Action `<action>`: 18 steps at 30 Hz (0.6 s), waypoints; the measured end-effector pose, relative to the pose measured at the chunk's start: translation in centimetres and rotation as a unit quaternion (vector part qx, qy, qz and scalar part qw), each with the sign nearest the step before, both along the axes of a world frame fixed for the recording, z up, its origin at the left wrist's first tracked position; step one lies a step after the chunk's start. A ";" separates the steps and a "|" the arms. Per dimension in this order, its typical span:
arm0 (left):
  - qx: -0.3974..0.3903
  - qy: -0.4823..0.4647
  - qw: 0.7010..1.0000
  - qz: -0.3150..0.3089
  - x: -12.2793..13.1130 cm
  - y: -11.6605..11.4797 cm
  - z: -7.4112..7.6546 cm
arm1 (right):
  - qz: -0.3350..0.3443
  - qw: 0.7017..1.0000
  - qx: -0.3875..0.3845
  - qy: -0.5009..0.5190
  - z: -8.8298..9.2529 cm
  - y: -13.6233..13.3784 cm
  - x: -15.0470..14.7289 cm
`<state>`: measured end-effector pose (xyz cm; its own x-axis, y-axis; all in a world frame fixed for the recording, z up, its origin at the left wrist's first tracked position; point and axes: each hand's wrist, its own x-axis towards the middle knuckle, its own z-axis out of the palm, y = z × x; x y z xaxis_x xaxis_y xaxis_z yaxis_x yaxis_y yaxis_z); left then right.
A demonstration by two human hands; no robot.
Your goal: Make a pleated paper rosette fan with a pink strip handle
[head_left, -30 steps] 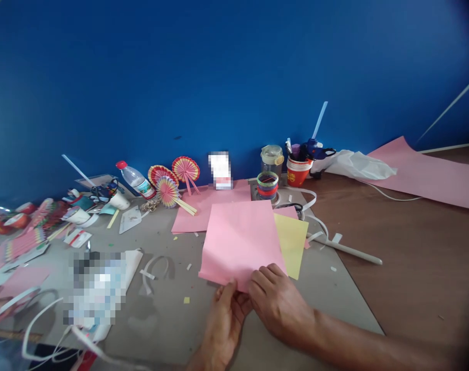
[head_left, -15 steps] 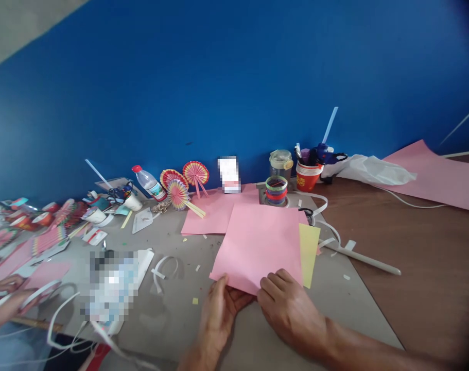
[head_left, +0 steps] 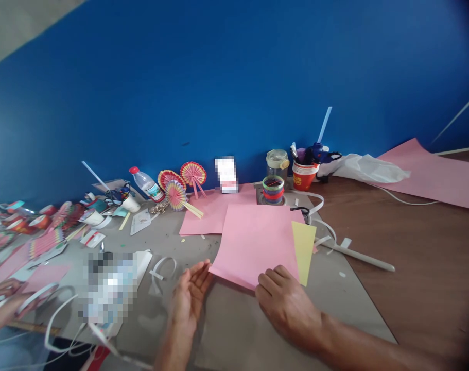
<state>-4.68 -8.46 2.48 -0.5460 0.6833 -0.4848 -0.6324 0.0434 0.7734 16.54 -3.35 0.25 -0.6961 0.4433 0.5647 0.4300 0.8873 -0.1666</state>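
Note:
A pink sheet of paper lies before me, its near edge curling up slightly off the grey tabletop. My right hand is closed over that near edge at the right, knuckles up, with the sheet's edge under the fingers. Just beyond the sheet's left near corner is my left hand, palm turned inward and fingers stretched out; the fingertips reach the corner without gripping it. A yellow sheet sticks out from beneath the pink one on the right.
Pleated paper fans, a water bottle, a lidded jar and a red paper cup with tools stand along the blue wall. A white glue-gun cable curls at the right. Another person's hands hold something white far left.
My left hand has slid left along the near edge to the sheet's corner, its fingers now extended. My right hand keeps its place on the sheet.

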 end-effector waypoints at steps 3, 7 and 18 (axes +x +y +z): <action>0.008 0.009 1.000 0.011 0.3 -1.3 0.2 | -0.014 1.000 -0.010 0.001 0.0 0.2 0.0; -0.011 -0.037 0.996 -0.076 4.0 -3.4 -0.9 | -0.013 1.000 -0.014 0.016 0.1 0.1 -0.2; 0.023 0.045 0.966 -0.253 8.8 -0.4 0.1 | -0.013 0.997 -0.040 0.060 0.5 -0.5 -0.5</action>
